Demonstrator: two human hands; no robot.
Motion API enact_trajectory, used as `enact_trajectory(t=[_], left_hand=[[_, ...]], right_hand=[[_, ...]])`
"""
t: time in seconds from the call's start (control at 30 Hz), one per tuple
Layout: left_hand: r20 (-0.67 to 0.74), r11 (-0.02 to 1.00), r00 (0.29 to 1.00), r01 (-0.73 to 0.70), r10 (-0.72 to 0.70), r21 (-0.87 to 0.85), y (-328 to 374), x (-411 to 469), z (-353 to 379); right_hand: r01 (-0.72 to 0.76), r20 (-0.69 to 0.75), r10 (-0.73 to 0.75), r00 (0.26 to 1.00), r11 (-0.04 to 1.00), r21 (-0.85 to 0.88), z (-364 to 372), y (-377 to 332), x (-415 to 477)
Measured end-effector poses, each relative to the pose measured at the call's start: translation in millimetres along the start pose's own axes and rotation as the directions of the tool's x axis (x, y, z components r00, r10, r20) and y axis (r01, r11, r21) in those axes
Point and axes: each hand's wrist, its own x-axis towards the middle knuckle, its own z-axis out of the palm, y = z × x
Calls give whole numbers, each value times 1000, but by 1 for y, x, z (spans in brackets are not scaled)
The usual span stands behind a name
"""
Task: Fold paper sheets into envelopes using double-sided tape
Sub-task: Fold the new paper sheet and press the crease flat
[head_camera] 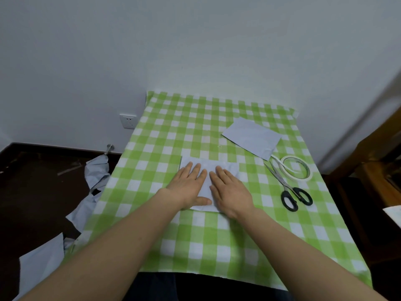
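Note:
A folded pale blue paper sheet point(207, 187) lies in the middle of the green-and-white checked table point(195, 235). My left hand point(191, 185) and my right hand point(230, 190) both rest flat on it, palms down, fingers spread and pointing away from me. A second folded pale blue paper point(251, 137), envelope-shaped, lies farther back on the right. A roll of white double-sided tape point(296, 168) with a loose tail sits at the right, touching black-handled scissors point(288, 192).
Crumpled pale blue sheets point(95, 177) hang off the table's left edge over the dark floor. A white wall with a socket point(128, 121) stands behind. A wooden piece of furniture point(379, 170) stands at the right.

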Motion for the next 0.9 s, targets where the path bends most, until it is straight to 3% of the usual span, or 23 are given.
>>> enact_trajectory(t=[0.27, 0.63, 0.7, 0.83, 0.9], left_hand=[[66, 999, 997, 49, -49, 1, -5, 6, -1], [58, 997, 997, 46, -42, -61, -14, 4, 5], [-9, 998, 999, 53, -53, -27, -9, 2, -1], [-367, 998, 928, 64, -68, -24, 12, 5, -8], [-392, 993, 912, 116, -120, -33, 17, 10, -2]], right_hand=[[-21, 16, 23, 1000, 997, -71, -3, 1, 10], [-44, 101, 42, 994, 999, 20, -2, 0, 10], [-51, 49, 48, 998, 997, 54, -5, -1, 9], [-88, -148, 97, 984, 994, 62, -12, -7, 15], [-125, -125, 134, 983, 989, 74, -9, -8, 18]])
